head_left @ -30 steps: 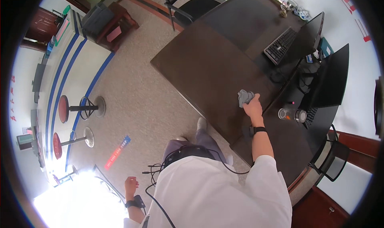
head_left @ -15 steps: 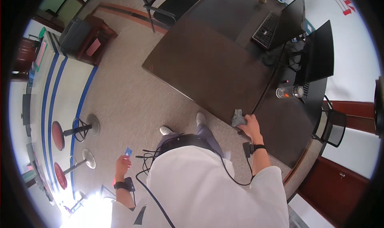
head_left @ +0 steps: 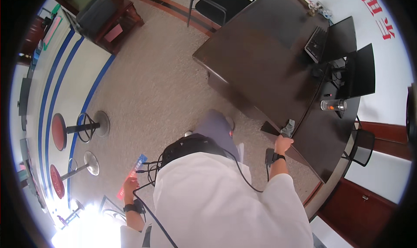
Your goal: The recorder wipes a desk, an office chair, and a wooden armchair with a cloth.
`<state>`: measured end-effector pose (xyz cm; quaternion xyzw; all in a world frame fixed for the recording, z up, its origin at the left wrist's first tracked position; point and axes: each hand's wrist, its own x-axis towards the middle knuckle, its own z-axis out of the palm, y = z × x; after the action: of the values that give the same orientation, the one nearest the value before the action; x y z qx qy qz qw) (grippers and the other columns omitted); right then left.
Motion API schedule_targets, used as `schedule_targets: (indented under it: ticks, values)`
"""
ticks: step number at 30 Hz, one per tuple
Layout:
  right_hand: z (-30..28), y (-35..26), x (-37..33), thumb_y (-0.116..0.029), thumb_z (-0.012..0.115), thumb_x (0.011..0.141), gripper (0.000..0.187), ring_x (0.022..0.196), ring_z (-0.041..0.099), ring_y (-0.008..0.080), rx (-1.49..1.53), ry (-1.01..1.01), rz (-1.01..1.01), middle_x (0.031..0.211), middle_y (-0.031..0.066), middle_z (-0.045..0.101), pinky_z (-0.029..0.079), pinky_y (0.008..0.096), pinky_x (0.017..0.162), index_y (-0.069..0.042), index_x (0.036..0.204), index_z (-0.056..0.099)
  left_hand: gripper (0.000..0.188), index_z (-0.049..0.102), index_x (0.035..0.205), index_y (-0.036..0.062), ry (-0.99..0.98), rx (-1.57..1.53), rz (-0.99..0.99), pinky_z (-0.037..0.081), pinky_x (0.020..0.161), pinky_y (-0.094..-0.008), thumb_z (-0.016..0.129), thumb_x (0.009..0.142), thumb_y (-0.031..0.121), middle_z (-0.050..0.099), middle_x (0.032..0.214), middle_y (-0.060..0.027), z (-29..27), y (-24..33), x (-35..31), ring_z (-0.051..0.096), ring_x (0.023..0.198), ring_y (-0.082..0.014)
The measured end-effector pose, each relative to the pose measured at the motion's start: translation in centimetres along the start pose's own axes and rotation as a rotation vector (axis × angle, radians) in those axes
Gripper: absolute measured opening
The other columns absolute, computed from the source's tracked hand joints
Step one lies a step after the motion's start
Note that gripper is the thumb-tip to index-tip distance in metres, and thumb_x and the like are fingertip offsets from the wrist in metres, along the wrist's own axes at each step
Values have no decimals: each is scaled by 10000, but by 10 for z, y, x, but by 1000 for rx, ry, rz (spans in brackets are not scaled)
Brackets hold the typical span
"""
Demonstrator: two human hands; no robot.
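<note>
My left hand [head_left: 130, 186] is closed around a long, flat red-and-blue strip [head_left: 140, 162], held low at my left side beside the black cables at my waist. My right hand [head_left: 283, 144] is at the edge of the dark brown desk [head_left: 254, 65], its fingers closed on a crumpled grey cloth [head_left: 288, 128]. The cloth reaches over the desktop near the seam between the two desk sections. Both wrists wear black straps with small boxes.
A glass bottle [head_left: 333, 105], two monitors [head_left: 364, 72] and a keyboard [head_left: 316, 43] stand on the desk. A black armchair [head_left: 222, 5] sits beyond it. Red-seated stools [head_left: 59, 131] line the striped counter [head_left: 82, 69] on the left; a red-brown side table [head_left: 117, 28] stands farther off.
My view has shifted, so the desk sits farther right. One leg has swung forward. The strip in my left hand has turned and shows much more of its length. The cloth stays with my right hand.
</note>
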<state>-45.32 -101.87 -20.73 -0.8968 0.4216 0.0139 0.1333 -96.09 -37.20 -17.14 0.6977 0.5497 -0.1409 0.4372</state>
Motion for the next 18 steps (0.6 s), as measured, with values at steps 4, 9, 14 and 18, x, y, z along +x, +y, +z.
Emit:
schedule_targets:
  ticks: [4,9,14,18]
  values:
    - [46,-37,7,-56,609,865,351,936,701,371,754,-554,378,1181,262,606,664,475,751,66,1176,500,203,671,1095,20,-139,-403,-211,548,496,-335,673,923,129,672,725,-115,-27,-87,-21,666,590,-204]
    - [82,-155,-51,30,562,902,182,943,671,359,978,-1075,122,1102,191,582,642,477,859,52,1080,532,174,666,1083,12,-124,-239,-378,554,487,-343,653,945,119,664,708,-140,-35,-65,-19,669,561,-225]
    - [128,-310,-125,18,560,945,248,1076,623,405,1059,-1407,469,1122,252,554,602,534,948,84,1156,447,146,664,1081,28,84,-118,-96,556,502,-314,608,980,118,684,751,-113,-61,5,33,687,593,-192]
    - [123,-440,-198,-29,555,966,302,1058,656,432,1010,-1632,467,1131,280,559,604,549,935,92,1208,419,149,666,1087,58,65,-209,53,546,538,-278,591,984,134,687,768,-70,-73,90,67,681,657,-145]
